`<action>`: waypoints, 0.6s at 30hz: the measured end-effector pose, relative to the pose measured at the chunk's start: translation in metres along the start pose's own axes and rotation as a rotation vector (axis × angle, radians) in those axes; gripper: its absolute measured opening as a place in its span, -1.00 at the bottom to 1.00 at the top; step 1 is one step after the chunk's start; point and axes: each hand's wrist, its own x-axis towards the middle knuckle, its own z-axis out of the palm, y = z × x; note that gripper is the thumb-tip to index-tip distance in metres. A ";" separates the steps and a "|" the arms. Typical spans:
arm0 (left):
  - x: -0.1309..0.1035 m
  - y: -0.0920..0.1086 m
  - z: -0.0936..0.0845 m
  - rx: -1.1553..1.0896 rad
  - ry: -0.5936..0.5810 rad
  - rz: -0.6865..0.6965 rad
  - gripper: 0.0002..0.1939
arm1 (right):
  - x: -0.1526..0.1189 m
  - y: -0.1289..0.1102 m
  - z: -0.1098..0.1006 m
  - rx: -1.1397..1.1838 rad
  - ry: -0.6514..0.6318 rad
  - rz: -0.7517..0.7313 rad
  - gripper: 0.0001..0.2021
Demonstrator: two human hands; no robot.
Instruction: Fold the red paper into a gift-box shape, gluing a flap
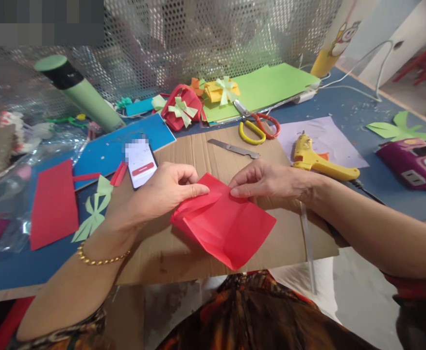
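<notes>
Over a brown cardboard sheet (150,257), a creased piece of red paper (238,223) is held between both hands. My left hand (172,187) pinches its upper left part, where the paper is folded over. The thumb and fingers of my right hand (256,181) are closed on its upper right edge. The paper's lower corner points toward my body. Beyond the hands, a metal blade (232,148) and scissors with yellow and red handles (258,127) lie on the cardboard. A phone (143,165) with a lit screen is beside my left hand.
A yellow glue gun (320,163) rests right on lilac paper (329,133), near a purple device (413,163). Green sheets (267,87) and small red (183,107) and yellow (222,91) paper bags stand behind. Left are a green bottle (83,92), red paper (54,204) and green bows (94,211).
</notes>
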 end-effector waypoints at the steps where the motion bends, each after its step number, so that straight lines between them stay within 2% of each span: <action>1: 0.000 -0.001 0.001 -0.018 -0.016 -0.002 -0.65 | 0.000 -0.001 0.001 -0.042 0.012 -0.026 -0.56; 4: 0.001 -0.005 0.006 -0.068 -0.077 -0.007 -0.64 | 0.004 -0.003 0.007 -0.163 0.134 -0.135 -0.47; 6: 0.002 -0.006 0.010 -0.081 -0.096 0.010 -0.65 | 0.008 -0.002 0.013 -0.159 0.206 -0.176 -0.48; 9: 0.003 -0.006 0.016 -0.081 -0.088 0.038 -0.65 | 0.012 0.003 0.022 -0.077 0.252 -0.187 -0.55; 13: 0.003 -0.005 0.020 -0.090 -0.086 0.019 -0.64 | 0.013 0.008 0.027 -0.096 0.332 -0.213 -0.61; 18: 0.007 -0.012 0.015 -0.128 -0.174 -0.006 -0.65 | 0.011 0.009 0.026 -0.107 0.360 -0.223 -0.59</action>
